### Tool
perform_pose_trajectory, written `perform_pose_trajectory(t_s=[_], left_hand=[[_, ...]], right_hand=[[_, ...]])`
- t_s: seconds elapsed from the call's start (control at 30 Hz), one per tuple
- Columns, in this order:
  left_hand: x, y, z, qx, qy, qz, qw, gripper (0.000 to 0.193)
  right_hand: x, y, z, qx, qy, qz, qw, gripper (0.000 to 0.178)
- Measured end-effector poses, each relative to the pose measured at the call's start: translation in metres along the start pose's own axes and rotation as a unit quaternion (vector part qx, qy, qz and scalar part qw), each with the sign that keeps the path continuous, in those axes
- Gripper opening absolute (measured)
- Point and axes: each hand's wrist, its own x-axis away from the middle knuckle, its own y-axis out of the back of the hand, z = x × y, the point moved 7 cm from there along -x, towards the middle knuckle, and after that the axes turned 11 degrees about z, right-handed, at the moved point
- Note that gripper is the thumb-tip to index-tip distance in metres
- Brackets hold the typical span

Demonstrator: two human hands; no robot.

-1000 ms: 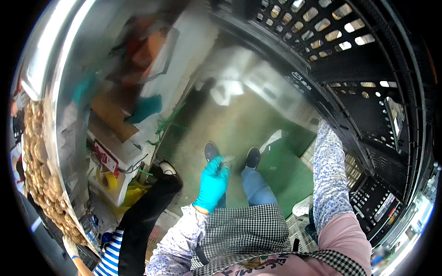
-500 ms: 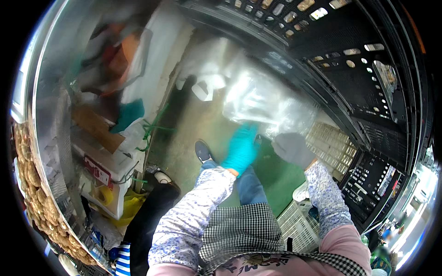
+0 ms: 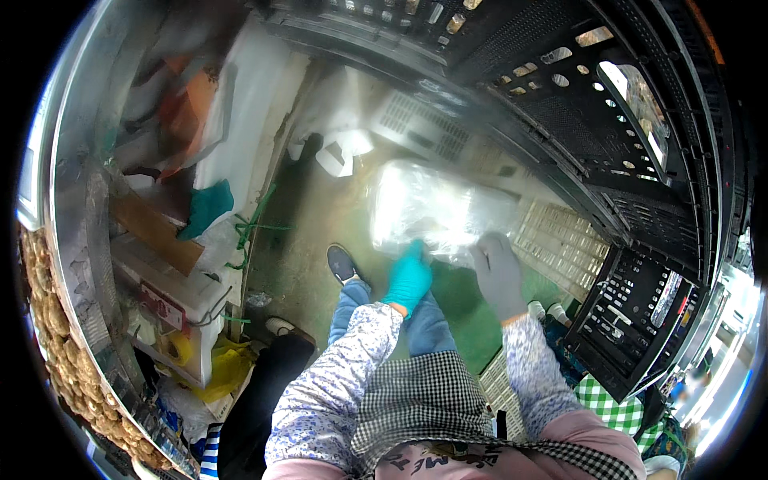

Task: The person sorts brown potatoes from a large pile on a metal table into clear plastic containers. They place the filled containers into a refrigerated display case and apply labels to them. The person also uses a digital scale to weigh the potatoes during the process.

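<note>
Left hand in teal glove and right hand in grey glove both grasping the near edge of a clear plastic bag, held out above the green floor, black crates just beyond

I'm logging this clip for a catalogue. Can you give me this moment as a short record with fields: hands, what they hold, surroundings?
left hand: teal glove, gripping the near edge of the bag
right hand: grey glove, gripping the same edge further right
bag: clear plastic bag, blurred, held out over the floor; contents cannot be told
floor: green, wet-looking
right side: stacked black crates
left side: metal counter edge
clothing: checked apron
</note>
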Motion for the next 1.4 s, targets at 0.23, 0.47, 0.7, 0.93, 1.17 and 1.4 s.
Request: perform_pose_trajectory(t_s=[0.23, 0.47, 0.7, 0.93, 1.17, 1.4], left_hand=[[-0.014, -0.002, -0.014, 0.033, -0.074, 0.052, 0.995, 0.03], [-0.012, 0.031, -0.077, -0.184, -0.101, 0.156, 0.965, 0.023], [-0.029, 0.102, -0.055, -0.323, -0.115, -0.051, 0.938, 0.013], [-0.038, 0.119, -0.04, -0.351, -0.103, -0.148, 0.919, 0.026], [-0.079, 0.128, -0.031, -0.321, -0.213, -0.092, 0.918, 0.069], [-0.143, 0.105, -0.044, -0.124, -0.237, 0.088, 0.959, 0.072]], right_hand=[[0.004, -0.071, 0.003, -0.021, -0.004, 0.008, 1.0, 0.03], [-0.013, -0.039, -0.007, 0.021, 0.016, -0.107, 0.994, 0.016], [0.004, -0.033, -0.077, 0.081, -0.08, -0.136, 0.984, 0.017], [-0.009, 0.0, -0.052, 0.127, 0.013, -0.2, 0.971, 0.04], [-0.014, -0.01, -0.114, -0.021, -0.093, -0.031, 0.995, 0.051], [-0.044, 0.016, -0.144, -0.153, -0.095, 0.032, 0.983, 0.065]])
